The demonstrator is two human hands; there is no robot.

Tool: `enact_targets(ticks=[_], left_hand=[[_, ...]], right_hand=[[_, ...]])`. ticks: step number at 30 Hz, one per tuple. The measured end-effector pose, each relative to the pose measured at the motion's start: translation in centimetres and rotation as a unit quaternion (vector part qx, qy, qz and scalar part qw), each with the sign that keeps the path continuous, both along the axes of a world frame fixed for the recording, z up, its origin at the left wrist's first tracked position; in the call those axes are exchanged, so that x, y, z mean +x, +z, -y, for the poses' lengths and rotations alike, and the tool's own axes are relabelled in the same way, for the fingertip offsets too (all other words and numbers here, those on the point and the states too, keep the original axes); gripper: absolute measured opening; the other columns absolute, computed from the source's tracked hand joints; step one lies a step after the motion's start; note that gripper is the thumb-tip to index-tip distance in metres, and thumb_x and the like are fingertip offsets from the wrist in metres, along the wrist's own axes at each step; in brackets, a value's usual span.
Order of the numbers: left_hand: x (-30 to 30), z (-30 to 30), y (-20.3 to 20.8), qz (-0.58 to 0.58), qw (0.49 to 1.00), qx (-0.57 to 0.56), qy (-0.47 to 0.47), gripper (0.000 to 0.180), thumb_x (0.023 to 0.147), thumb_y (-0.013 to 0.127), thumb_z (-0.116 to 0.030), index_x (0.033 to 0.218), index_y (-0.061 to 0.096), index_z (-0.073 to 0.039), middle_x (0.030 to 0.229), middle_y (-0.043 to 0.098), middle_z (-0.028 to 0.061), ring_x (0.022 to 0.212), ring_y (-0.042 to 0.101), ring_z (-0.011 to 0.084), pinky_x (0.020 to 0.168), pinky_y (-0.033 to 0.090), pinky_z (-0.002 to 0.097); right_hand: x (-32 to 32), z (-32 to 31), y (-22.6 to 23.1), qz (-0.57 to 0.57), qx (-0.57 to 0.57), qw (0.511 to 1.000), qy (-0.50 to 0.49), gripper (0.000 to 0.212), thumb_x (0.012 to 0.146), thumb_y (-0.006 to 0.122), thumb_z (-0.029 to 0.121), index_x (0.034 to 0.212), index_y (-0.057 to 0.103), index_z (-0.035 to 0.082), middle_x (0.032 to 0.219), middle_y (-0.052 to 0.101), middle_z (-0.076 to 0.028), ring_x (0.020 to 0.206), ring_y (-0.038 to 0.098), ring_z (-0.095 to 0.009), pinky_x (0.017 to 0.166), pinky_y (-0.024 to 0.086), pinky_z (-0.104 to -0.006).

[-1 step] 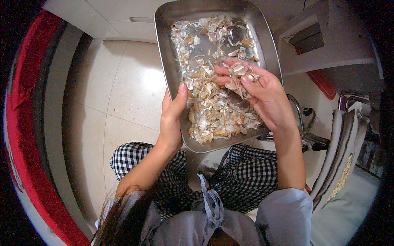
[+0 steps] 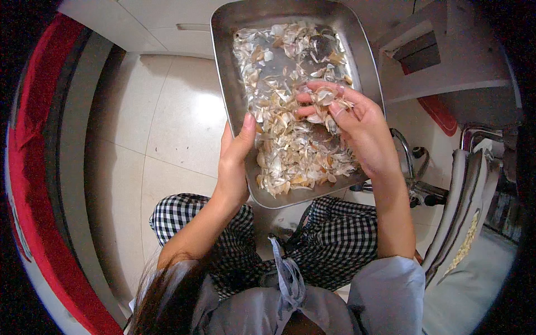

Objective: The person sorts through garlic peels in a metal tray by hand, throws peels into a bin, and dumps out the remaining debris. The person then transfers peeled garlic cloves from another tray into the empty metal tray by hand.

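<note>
A deep rectangular metal tray [image 2: 223, 78] spreads out before me, tilted slightly in view. Papery garlic skins [image 2: 282, 153], white to tan, cover much of its bottom, thickest at the near end. My left hand [image 2: 237, 153] grips the tray's left wall, thumb over the rim and fingers hidden outside. Over the tray's right half, my right hand [image 2: 357, 120] is turned partly palm up with curled fingers. It holds a small clump of garlic skins [image 2: 324, 103] between thumb and fingers.
Pale floor tiles [image 2: 178, 123] lie left of the tray. A red-covered edge [image 2: 39, 139] runs along the far left. To the right stand a chair's metal base [image 2: 427, 190] and a padded grey cushion [image 2: 452, 195]. White drawers [image 2: 167, 25] are beyond the tray.
My right hand has shifted very slightly to the right, and the clump in it looks a little smaller. My left hand and the tray stay put.
</note>
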State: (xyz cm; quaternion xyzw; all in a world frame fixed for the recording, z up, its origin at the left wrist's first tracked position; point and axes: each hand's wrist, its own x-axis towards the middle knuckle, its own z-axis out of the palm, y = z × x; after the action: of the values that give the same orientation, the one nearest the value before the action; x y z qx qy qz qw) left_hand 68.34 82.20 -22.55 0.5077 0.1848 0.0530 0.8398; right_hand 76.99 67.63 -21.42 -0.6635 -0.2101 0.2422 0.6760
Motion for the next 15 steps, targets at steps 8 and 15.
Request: enact_targets(ticks=[8,15], left_hand=[[0.0,0.1,-0.2,0.015,1.000,0.006,-0.017,0.043,0.080,0.039,-0.036,0.106,0.040,-0.002,0.097,0.049,0.0082,0.085,0.049,0.0166,0.075,0.039,0.0275],[0.1,0.4,-0.5,0.031,0.999,-0.008,-0.028,0.043,0.081,0.038,-0.035,0.107,0.039,-0.001,0.099,0.049,0.0089,0.087,0.049,0.0172,0.077,0.039,0.0279]], right_hand=[[-1.2,-0.6,0.2,0.216,-0.112,0.965,-0.098,0.019,0.079,0.041,0.007,0.097,0.038,0.002,0.081,0.052,-0.018,0.076,0.053,-0.028,0.068,0.040,-0.0347],[-0.4,-0.2,0.6,0.263,-0.186,0.944,-0.067,0.012,0.075,0.049,0.013,0.083,0.048,0.004,0.081,0.052,-0.010,0.069,0.053,-0.026,0.064,0.041,-0.0314]])
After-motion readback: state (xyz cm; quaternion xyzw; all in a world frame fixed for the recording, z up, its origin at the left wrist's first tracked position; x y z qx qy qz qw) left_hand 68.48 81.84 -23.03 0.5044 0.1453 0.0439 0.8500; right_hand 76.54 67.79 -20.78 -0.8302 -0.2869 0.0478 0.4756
